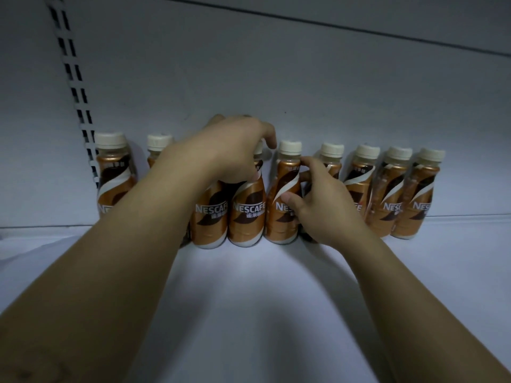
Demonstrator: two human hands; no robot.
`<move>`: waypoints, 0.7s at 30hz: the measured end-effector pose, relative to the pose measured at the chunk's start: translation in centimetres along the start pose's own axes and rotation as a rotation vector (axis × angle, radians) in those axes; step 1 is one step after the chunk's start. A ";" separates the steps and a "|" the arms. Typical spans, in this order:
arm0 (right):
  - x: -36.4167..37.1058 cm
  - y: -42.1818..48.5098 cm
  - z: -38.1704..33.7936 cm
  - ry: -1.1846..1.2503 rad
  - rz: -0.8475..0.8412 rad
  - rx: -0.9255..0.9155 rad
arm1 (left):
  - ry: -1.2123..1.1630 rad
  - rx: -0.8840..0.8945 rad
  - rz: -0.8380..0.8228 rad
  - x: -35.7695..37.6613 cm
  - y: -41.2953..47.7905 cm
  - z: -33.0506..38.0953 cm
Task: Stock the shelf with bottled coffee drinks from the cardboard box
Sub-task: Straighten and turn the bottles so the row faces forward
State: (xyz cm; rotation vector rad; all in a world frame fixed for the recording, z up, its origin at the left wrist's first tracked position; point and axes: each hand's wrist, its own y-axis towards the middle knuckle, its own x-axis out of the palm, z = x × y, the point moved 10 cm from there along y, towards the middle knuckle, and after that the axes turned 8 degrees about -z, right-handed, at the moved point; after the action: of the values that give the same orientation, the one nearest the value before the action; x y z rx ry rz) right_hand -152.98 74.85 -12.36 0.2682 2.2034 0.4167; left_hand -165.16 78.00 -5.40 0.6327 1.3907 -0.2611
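Several brown-and-orange Nescafe coffee bottles with cream caps stand in a row at the back of the white shelf (249, 299). My left hand (229, 150) is draped over the tops of two bottles, one labelled bottle (210, 217) and its neighbour (247, 217), gripping them from above. My right hand (323, 205) is wrapped around the side of the middle bottle (284, 189), thumb on its label. The bottle at the far left (113, 172) stands apart from the rest. The cardboard box is out of view.
A slotted upright rail (74, 84) runs down the back panel at the left. The grey back wall (304, 78) sits directly behind the bottles. Further bottles at the right (414, 194) stand tight together. The front part of the shelf holds only my forearms.
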 end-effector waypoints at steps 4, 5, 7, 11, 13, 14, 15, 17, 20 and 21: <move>0.4 0.1 0.5 -0.041 -0.089 0.030 | 0.000 0.005 0.001 0.0 -0.1 0.2; 0.4 0.1 0.3 -0.052 -0.076 0.025 | 0.011 0.009 0.010 -0.1 -0.2 0.3; 0.4 0.0 0.0 -0.067 -0.040 0.009 | 0.031 0.017 0.028 -0.1 -0.1 0.5; 0.7 0.0 -0.1 -0.047 -0.034 -0.001 | 0.023 0.028 0.048 -0.2 0.0 0.5; 0.7 0.0 -0.1 -0.026 -0.050 -0.003 | 0.027 0.029 0.053 -0.3 0.0 0.6; 0.7 0.0 -0.2 -0.019 -0.055 -0.003 | 0.041 0.025 0.049 -0.2 0.0 0.6; 0.7 -0.1 -0.3 -0.015 -0.057 -0.003 | 0.055 0.018 0.040 -0.1 0.1 0.6; 0.5 -0.3 -0.5 -0.020 -0.050 -0.007 | 0.078 0.001 0.020 0.0 0.3 0.6; 0.2 -0.3 -0.7 -0.070 -0.109 -0.027 | 0.096 0.005 0.031 -0.4 0.3 0.6; -0.1 -0.2 -0.7 -0.109 -0.130 -0.040 | 0.101 0.016 0.055 -0.7 0.3 0.7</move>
State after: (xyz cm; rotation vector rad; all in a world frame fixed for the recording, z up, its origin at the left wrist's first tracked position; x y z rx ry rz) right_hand -153.48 74.44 -11.97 0.1221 2.0899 0.3655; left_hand -164.51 77.73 -4.59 0.7039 1.4670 -0.1987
